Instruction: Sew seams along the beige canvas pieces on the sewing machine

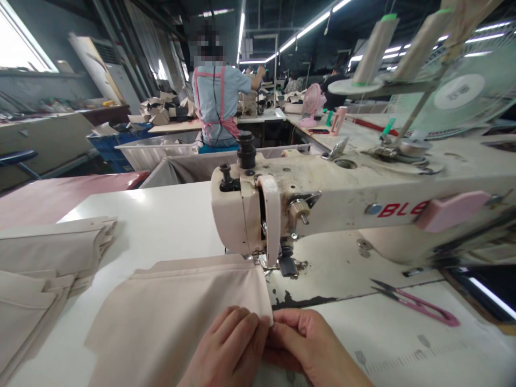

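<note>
Both hands pinch one corner of the flat beige fabric panel (181, 317) — left hand (228, 349) on top, right hand (312, 349) gripping its edge (fingers closed on cloth). Ahead of that grip, the panel's right edge runs straight to the cream sewing machine's needle foot (276, 260).

Garment factory floor for sure: industrial sewing machine (322, 209), thread cones (374, 48), rows of worktables (258, 115), long strip lights (310, 24) overhead.
</note>
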A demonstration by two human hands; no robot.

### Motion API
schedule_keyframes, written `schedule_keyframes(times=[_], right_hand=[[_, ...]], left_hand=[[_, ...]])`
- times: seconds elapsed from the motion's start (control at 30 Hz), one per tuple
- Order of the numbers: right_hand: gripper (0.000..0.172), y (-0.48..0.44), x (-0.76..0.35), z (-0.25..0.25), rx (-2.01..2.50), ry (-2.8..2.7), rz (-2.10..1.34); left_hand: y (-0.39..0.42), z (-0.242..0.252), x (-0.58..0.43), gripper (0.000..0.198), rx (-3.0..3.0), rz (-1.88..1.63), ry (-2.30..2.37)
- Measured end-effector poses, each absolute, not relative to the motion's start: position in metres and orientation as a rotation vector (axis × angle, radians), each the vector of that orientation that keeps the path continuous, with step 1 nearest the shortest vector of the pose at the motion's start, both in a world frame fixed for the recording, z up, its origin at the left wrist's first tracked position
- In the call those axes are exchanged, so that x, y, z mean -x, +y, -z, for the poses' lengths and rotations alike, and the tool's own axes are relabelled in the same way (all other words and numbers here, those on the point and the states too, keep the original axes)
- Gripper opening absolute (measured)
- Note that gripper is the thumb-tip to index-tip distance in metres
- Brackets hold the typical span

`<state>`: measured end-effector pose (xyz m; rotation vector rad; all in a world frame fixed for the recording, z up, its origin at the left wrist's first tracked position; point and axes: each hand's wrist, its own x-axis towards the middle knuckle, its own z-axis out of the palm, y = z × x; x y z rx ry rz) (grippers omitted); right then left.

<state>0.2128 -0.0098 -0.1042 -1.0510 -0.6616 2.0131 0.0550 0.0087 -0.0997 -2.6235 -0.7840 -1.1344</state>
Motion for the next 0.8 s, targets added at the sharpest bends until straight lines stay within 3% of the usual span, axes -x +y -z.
schedule_keyframes(times=[0.2,0.43,0.57,0.63,0.7,0.8], right_hand=[[0.007,-0.007,-0.215,0.090,1.033,-0.509,-2.067],[0.021,-0.013,-0.219,0.103,1.139,-0.758,-2.005],[0.035,-0.013,-0.233,0.114,1.292,-1.600,-1.114],[0.028,-0.007,-0.239,0.114,1.074,-1.956,-0.697],[0.019,0.000,-0.240,0.111,0.898,-2.163,-0.500],[0.034,0.008,-0.237,0.109,0.800,-2.300,-0.279]], left_hand=[[0.007,0.100,-0.050,0.018,2.726,1.098,-0.811],[0.008,0.105,-0.049,0.021,2.757,1.102,-0.833],[0.004,0.107,-0.047,0.019,2.795,1.117,-0.806],[0.004,0.105,-0.045,0.021,2.876,1.155,-0.795],[0.010,0.100,-0.041,0.020,2.988,1.151,-0.925],[0.030,0.094,-0.032,0.018,3.049,0.897,-1.219]])
